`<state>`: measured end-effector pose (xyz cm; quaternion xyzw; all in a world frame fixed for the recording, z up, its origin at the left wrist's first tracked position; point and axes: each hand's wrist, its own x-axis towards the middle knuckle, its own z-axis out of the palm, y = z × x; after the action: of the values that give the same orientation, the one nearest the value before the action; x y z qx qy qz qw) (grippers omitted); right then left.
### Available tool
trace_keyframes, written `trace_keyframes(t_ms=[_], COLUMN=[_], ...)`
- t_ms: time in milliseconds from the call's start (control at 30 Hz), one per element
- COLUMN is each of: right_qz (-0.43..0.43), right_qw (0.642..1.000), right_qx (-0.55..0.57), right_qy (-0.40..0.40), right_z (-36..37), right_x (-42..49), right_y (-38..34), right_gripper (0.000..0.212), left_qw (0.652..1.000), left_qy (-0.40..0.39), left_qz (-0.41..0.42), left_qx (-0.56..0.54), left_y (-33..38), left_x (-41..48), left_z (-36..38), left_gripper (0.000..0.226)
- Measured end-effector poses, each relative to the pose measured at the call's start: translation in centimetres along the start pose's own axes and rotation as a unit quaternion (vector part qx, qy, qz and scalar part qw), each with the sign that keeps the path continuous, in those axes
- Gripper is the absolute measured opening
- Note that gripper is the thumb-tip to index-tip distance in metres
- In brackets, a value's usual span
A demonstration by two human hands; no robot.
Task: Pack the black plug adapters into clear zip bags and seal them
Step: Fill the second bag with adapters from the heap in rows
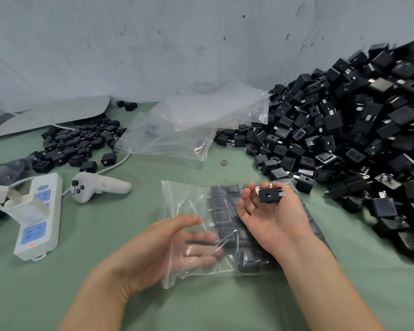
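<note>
A clear zip bag point(184, 204) lies on the green table in front of me, its mouth facing left, with several black plug adapters point(225, 211) packed in rows inside. My left hand point(167, 244) has its straight fingers inside the bag's mouth, thumb on top of the upper film. Above the bag's right part, my right hand point(270, 211) holds one black plug adapter point(270, 194) in its curled fingertips, metal prongs pointing right.
A large heap of black adapters point(356, 130) fills the right side. A smaller heap point(79, 144) lies at the back left. Empty clear bags point(191, 125) lie at the back centre. A white power strip point(38, 216), a white handheld controller point(98, 186) and a small ring point(223, 162) sit left and centre.
</note>
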<state>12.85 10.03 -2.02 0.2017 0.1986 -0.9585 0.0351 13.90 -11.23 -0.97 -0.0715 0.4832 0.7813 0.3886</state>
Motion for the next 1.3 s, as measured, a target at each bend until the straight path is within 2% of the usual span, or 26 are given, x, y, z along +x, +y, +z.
trace_keyframes(t_ms=[133,233,333,400,467,533,600,633,667,700,733,800,833,900,967,1000,1033,1100,1200,1233,1300], right_qz=[0.002,0.002,-0.001,-0.005,-0.009,-0.008,-0.003,0.002,0.006,0.007,0.004,-0.035,-0.064,-0.120,-0.163,-0.174,-0.172,-0.138,-0.089,-0.087,-0.100], right_qw=[1.000,1.000,1.000,0.999,0.998,0.995,0.989,0.984,0.978,0.974,0.971,0.966,0.958,0.917,0.845,0.822,0.821,0.857,0.892,0.895,0.892], right_qx=[0.002,-0.002,-0.011,-0.019,-0.036,-0.062,-0.106,-0.134,-0.163,-0.187,-0.205,-0.244,-0.276,-0.380,-0.507,-0.537,-0.535,-0.476,-0.407,-0.402,-0.409], right_qy=[0.000,0.000,-0.011,-0.030,-0.052,-0.079,-0.107,-0.119,-0.128,-0.132,-0.125,-0.083,-0.055,-0.024,-0.052,-0.077,-0.101,-0.144,-0.174,-0.174,-0.166], right_z=[0.2,0.4,0.6,0.7,1.1,1.7,2.4,2.7,3.0,3.2,3.3,3.4,3.2,2.7,2.2,1.9,1.7,1.7,1.9,2.0,2.1], right_x=[-0.4,-0.5,-0.9,-1.2,-1.5,-1.8,-2.1,-2.2,-2.3,-2.4,-2.4,-2.3,-2.3,-2.5,-3.0,-3.3,-3.6,-4.0,-3.8,-3.7,-3.4], right_y=[0.0,-0.1,-0.2,-0.2,-0.1,0.1,0.5,0.7,1.0,1.1,1.3,1.5,1.5,1.3,1.1,1.2,1.4,2.2,3.4,3.7,4.0], right_gripper=[0.035,0.034,0.036,0.036,0.034,0.029,0.025,0.025,0.027,0.032,0.034,0.025,0.020,0.020,0.029,0.031,0.031,0.030,0.025,0.022,0.019], left_qw=[1.000,1.000,0.998,0.987,0.957,0.912,0.838,0.803,0.782,0.779,0.795,0.848,0.860,0.833,0.787,0.777,0.776,0.792,0.846,0.849,0.830], left_qy=[-0.015,-0.004,0.053,0.137,0.250,0.334,0.402,0.413,0.408,0.394,0.377,0.346,0.343,0.373,0.419,0.431,0.431,0.379,0.210,0.167,0.138], left_qz=[-0.003,0.006,0.023,0.059,0.110,0.181,0.262,0.298,0.322,0.328,0.312,0.248,0.223,0.214,0.250,0.274,0.301,0.349,0.354,0.346,0.340], left_qx=[-0.014,0.002,0.031,0.057,0.095,0.157,0.261,0.310,0.345,0.362,0.359,0.316,0.305,0.347,0.377,0.368,0.349,0.328,0.338,0.361,0.420], left_y=[-0.2,-0.1,0.5,0.9,1.4,1.8,2.1,2.2,2.2,2.1,1.9,1.2,0.9,0.7,1.0,1.3,1.6,1.6,0.8,0.4,-0.2], left_x=[-0.2,-0.5,-1.0,-1.4,-1.5,-1.5,-1.6,-1.7,-1.8,-1.9,-1.8,-1.4,-1.3,-1.2,-1.7,-2.1,-2.3,-2.5,-2.5,-2.4,-2.2], left_z=[-0.5,-0.8,-1.3,-1.5,-1.6,-1.8,-2.0,-2.0,-1.8,-1.5,-1.2,-0.9,-1.0,-1.6,-1.9,-1.9,-1.7,-0.9,1.2,1.7,2.1], left_gripper=[0.055,0.032,0.038,0.040,0.025,0.014,0.014,0.014,0.013,0.012,0.011,0.008,0.008,0.018,0.023,0.020,0.015,0.011,0.013,0.018,0.037])
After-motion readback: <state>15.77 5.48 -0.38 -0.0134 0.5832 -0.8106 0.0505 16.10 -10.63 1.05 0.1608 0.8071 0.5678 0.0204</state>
